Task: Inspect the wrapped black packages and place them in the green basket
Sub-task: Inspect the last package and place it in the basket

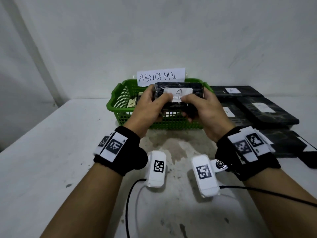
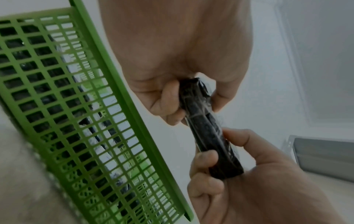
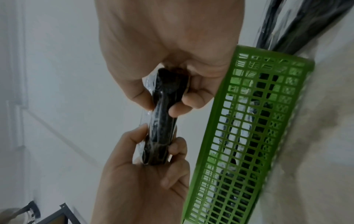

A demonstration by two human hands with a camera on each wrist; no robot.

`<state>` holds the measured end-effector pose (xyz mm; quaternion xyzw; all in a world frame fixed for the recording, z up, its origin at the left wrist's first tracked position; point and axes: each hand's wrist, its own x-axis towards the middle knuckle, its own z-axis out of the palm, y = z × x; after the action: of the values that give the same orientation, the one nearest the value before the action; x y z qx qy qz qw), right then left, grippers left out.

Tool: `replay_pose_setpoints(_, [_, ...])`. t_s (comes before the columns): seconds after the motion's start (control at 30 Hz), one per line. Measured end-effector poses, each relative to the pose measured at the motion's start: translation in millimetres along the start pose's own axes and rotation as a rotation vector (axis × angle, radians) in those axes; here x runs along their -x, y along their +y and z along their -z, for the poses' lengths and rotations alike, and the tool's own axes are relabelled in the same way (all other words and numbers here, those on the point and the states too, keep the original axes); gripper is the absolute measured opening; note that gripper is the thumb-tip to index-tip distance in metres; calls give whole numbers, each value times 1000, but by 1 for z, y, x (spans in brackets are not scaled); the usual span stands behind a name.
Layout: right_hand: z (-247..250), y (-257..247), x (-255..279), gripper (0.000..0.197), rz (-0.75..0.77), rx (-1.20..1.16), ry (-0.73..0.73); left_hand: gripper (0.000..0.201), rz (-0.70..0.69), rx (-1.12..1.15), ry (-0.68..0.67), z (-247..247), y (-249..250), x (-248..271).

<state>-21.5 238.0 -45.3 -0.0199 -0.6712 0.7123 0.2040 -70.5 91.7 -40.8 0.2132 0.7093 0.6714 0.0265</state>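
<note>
I grip one wrapped black package (image 1: 178, 98) with my left hand (image 1: 147, 107) and right hand (image 1: 204, 110), just above the green basket (image 1: 118, 103). Some packages already lie inside; several unsorted packages (image 1: 262, 110) wait right of my right hand.

White table (image 1: 51, 152), seen from above and in front. Its surface is scuffed, with a brownish stained patch (image 1: 173, 148) at mid-front and small dark specks scattered toward the near edge. A green basket (image 1: 118, 107) of lattice plastic stands on the table at its far middle, close to the wall. To the right of the basket, several black wrapped packages (image 1: 267, 112) lie flat on the table, just beside one another and partly overlapping, some bearing white labels. The nearest of them, at the right edge (image 1: 284, 143), lies closer to the viewer. Black and white cables (image 1: 127, 203) trail across the near part of the surface.
</note>
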Motion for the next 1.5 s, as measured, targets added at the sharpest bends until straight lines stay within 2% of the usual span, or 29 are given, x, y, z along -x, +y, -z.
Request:
replay_pose_setpoints(0.17, [-1,-14,8,19,-88,-40,-84,28,-5,-23,21,8,8,9])
replay_pose_setpoints(0.33, [-3,-27,9,35,-125,-113,-96,24,55,-55,-96,18,22,11])
replay_pose_setpoints(0.47, [0,-44,1,11,-37,-91,-71,29,12,24,-124,16,43,9])
replay_pose_setpoints(0.63, [10,-58,-6,6,65,-9,-105,12,-18,89,-136,8,51,3])
replay_pose_setpoints(0.8, [12,-49,0,14,80,-30,-91,13,-73,42,-124,4,48,5])
replay_pose_setpoints(1.0, [-2,-36,4,18,126,-28,-29,19,-66,34,-32,3,47,6])
replay_pose_setpoints(1.13, [-2,-36,4,10,209,32,-54,5,-27,15,-58,11,52,13])
replay_pose_setpoints(1.2, [5,-38,4,19,256,58,-96,17,32,7,-81,16,57,14])
replay_pose_setpoints(1.27, [8,-41,5,36,294,49,-147,23,45,48,-71,18,61,14])
replay_pose_setpoints(1.33, [8,-42,2,45,256,8,-164,30,17,111,-32,18,61,13])
replay_pose_setpoints(1.4, [5,-42,0,48,122,-9,-142,38,-12,152,-26,16,59,12])
replay_pose_setpoints(1.5, [5,-42,1,47,-43,-7,-103,36,-33,145,-75,11,55,12])
